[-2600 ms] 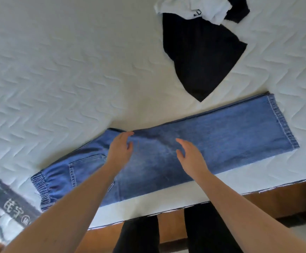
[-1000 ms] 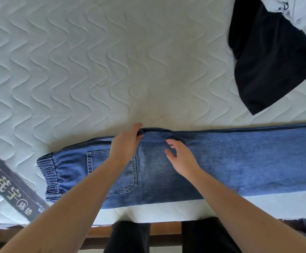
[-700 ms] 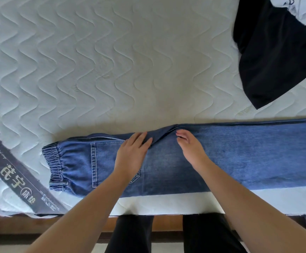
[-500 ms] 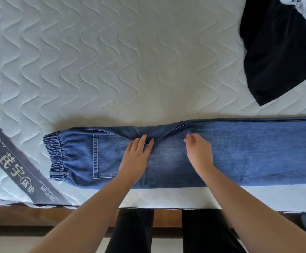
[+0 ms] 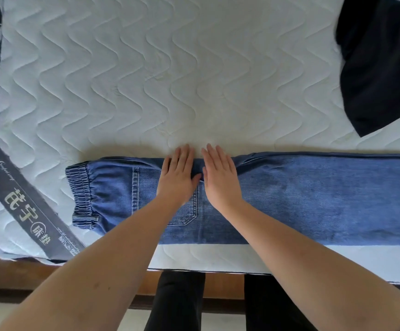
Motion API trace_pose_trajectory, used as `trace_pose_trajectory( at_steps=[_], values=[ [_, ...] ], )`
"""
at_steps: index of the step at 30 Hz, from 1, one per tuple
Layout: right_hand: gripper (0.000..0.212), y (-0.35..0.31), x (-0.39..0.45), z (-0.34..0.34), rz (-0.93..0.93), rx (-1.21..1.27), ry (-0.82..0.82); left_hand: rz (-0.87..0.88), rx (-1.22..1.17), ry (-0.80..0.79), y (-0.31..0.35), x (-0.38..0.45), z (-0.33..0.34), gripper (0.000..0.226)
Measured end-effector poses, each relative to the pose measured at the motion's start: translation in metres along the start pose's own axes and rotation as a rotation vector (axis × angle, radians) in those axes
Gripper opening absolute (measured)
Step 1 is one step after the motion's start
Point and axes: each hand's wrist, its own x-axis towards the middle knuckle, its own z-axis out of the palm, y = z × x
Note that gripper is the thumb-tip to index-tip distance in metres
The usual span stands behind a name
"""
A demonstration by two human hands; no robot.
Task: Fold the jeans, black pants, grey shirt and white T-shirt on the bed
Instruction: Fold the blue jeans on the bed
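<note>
Jeans (image 5: 289, 197): laid lengthwise along the near edge of the bed (image 5: 146, 80), folded in half leg over leg, elastic waistband at the left, legs running off the right of the frame.

Left hand (image 5: 178, 177): laid flat on the seat of the jeans above the back pocket, fingers straight and close together, fingertips reaching the far fold.

Right hand (image 5: 220, 177): pressed flat just beside the left, fingers straight and slightly spread.

Black pants (image 5: 380, 63): heaped at the far right corner, well apart from the jeans.

Mattress label (image 5: 29, 206): stitched across the near left corner.
</note>
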Motion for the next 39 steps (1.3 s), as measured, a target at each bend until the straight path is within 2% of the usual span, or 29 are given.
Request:
trace_pose_trajectory(
  at_steps=[2, 4, 8, 15, 19, 22, 25, 27, 30, 33, 39],
  values=[
    [0.054, 0.007, -0.004, 0.014, -0.069, -0.108, -0.104, -0.020, 0.047, 0.004, -0.004, -0.008, 0.013, 0.069],
    [0.060, 0.019, -0.011, 0.022, -0.082, -0.182, -0.113, -0.013, 0.083, 0.021, -0.007, -0.014, 0.025, 0.066],
    [0.074, 0.057, -0.020, 0.022, 0.055, -0.239, -0.106, -0.017, 0.092, 0.028, -0.012, -0.010, 0.032, 0.065],
    [0.078, 0.136, -0.047, 0.002, 0.347, -0.248, -0.142, -0.012, 0.138, -0.008, -0.012, -0.009, 0.032, 0.063],
    [0.076, 0.156, -0.050, -0.004, 0.337, -0.208, -0.191, 0.001, 0.183, 0.007, -0.007, -0.011, 0.023, 0.061],
    [0.078, 0.156, -0.047, -0.013, 0.302, -0.169, -0.231, 0.198, 0.244, 0.018, 0.004, -0.016, 0.013, 0.069],
    [0.074, 0.156, -0.057, -0.029, 0.239, -0.127, -0.140, 0.435, 0.275, -0.044, 0.027, -0.019, 0.004, 0.075],
    [0.071, 0.160, -0.073, -0.040, 0.236, -0.097, -0.069, 0.467, 0.280, -0.038, 0.046, -0.020, 0.001, 0.064],
    [0.070, 0.175, -0.102, -0.051, 0.275, -0.059, -0.061, 0.446, 0.215, 0.016, 0.074, -0.016, -0.009, 0.054],
    [0.068, 0.206, -0.128, -0.061, 0.337, -0.053, -0.062, 0.444, 0.170, 0.041, 0.098, -0.006, -0.017, 0.057],
    [0.066, 0.282, -0.170, -0.078, 0.571, 0.082, 0.003, 0.583, 0.190, 0.025, 0.171, 0.018, -0.018, 0.059]
  ],
)
